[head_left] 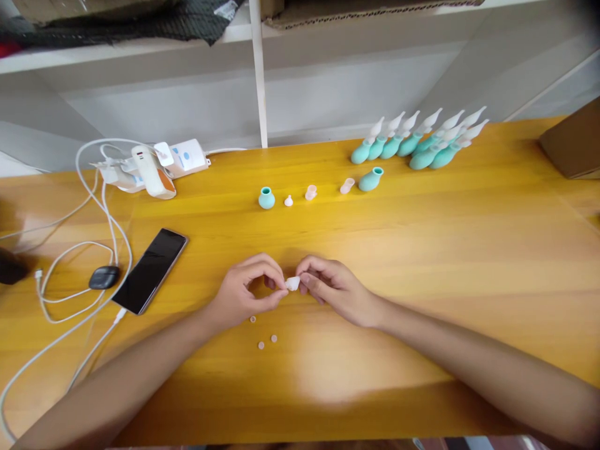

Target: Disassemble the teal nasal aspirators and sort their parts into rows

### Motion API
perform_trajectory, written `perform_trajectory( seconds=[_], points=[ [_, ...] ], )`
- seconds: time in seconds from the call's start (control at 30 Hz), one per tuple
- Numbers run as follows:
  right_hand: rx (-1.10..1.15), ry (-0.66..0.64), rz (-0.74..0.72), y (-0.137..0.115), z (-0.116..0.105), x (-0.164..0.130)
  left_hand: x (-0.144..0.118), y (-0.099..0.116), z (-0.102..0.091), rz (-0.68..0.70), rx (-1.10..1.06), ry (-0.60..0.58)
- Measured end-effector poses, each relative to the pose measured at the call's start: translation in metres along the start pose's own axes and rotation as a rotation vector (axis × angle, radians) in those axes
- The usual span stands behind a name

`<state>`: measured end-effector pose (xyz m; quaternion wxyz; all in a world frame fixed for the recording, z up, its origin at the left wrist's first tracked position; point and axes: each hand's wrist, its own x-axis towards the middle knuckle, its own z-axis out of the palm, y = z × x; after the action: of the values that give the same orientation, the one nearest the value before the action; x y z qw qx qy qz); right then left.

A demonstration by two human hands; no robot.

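Over the middle of the wooden table, my left hand [253, 286] pinches one end of a small translucent white plastic piece [293, 284]. On its other end close the thumb and fingers of my right hand [330, 284]. Its exact kind is partly hidden by the fingertips. Several tiny pink rings or caps [261, 345] lie below my left hand. Beyond both hands stand a short teal rubber bulb [267, 199], a little white funnel-shaped tip [289, 200], a pale pink plastic piece [310, 192], a second pink piece [347, 185] and a longer teal bulb [370, 179].
Several teal bulbs with white nozzles [429, 140] are grouped at the back right. On the left lie a phone [150, 270], a black earbud case [104, 277], white cables and a power strip [187, 156]. A cardboard box [574, 140] stands at the far right.
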<state>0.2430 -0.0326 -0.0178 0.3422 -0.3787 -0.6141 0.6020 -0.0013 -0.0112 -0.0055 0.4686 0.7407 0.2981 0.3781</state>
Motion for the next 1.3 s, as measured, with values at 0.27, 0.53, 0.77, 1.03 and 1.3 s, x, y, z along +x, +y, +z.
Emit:
perform_trajectory(
  seconds=[0.27, 0.53, 0.77, 1.03, 1.3],
  points=[
    [-0.001, -0.003, 0.000, 0.0000, 0.0005, -0.0010, -0.0005, -0.0013, -0.0010, 0.013, 0.011, -0.003],
    [-0.046, -0.010, 0.021, 0.0006, 0.0002, -0.0020, -0.0016, -0.0007, 0.0014, -0.067, -0.013, 0.020],
    [-0.023, 0.023, 0.007, 0.0036, -0.0006, -0.0015, -0.0034, -0.0070, 0.0019, -0.211, -0.153, 0.055],
    [0.004, 0.033, 0.019, 0.0037, 0.0006, 0.0002, -0.0016, -0.0058, -0.0007, -0.186, -0.128, 0.052],
    [-0.027, 0.004, 0.003, 0.0024, -0.0004, -0.0005, -0.0036, -0.0095, -0.0017, -0.230, -0.152, 0.056]
  ],
)
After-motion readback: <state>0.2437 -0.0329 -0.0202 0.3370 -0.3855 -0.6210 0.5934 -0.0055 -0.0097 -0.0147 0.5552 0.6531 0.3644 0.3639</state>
